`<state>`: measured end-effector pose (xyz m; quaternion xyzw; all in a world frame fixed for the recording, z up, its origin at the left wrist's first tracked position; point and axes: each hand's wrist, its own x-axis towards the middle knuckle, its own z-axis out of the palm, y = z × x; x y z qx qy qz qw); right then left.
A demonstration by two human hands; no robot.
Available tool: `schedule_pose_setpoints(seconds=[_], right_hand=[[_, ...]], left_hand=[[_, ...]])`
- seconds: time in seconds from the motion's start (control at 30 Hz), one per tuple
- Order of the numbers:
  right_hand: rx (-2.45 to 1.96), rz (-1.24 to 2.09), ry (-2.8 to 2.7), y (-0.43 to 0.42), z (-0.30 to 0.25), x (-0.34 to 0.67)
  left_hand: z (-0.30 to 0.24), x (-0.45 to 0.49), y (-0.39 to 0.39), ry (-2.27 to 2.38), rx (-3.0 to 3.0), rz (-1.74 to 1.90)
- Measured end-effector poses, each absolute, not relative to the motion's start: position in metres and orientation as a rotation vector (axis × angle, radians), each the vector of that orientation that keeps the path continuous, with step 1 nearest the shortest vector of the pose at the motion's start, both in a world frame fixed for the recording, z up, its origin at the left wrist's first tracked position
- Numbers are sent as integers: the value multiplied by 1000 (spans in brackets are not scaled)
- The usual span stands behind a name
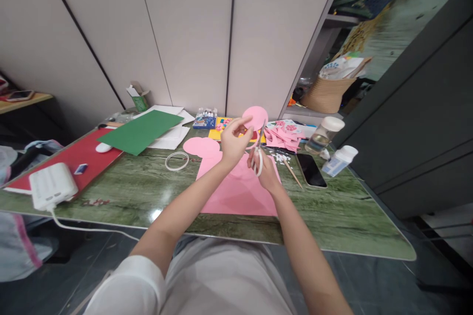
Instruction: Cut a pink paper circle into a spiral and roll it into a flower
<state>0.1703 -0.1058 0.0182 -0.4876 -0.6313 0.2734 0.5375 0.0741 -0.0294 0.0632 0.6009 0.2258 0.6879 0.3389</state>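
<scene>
Pinched in my left hand (236, 140) is a round pink paper piece (254, 117), held up above the table. My right hand (266, 170) grips white-handled scissors (258, 157), whose blades point up at the right edge of the paper circle. Below both hands lies a large pink sheet (236, 197). Beside it, to the left of my left hand, rest cut pink paper circles (201, 146). A pile of pink paper scraps (284, 137) sits behind my right hand.
Left are a white tape ring (177, 161), green sheet (142, 130), red sheet (90, 157) and cabled white power bank (53, 186). Right are a pencil-like stick (292, 173), phone (311, 170), clear jar (325, 135) and white bottle (340, 160). The table's front edge (332, 251) is near my body.
</scene>
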Motion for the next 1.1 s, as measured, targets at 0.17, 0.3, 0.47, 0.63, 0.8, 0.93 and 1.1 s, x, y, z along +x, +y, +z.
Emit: schedule_pose_setpoints(seconds=[0.17,0.3,0.47,0.63,0.8,0.93,1.1], right_hand=[[-1165,645,-1503,-106,17,171],[-1173,646,-1508,-107,18,171],[-1162,657,-1530,-109,23,169],[-1158,656,-1543,-110,24,169],[-1165,654,-1539,-110,24,169],[-1164,656,-1530,-109,22,170],[-1169,639,-1512,-106,19,171]], left_hand=[[64,74,-29,573,1539,1795],[66,73,-31,590,1539,1812],[67,72,-33,567,1546,1830],[68,72,-33,544,1523,1830],[68,73,-31,564,1516,1836],[67,72,-31,557,1561,1831],[68,73,-33,566,1577,1803]])
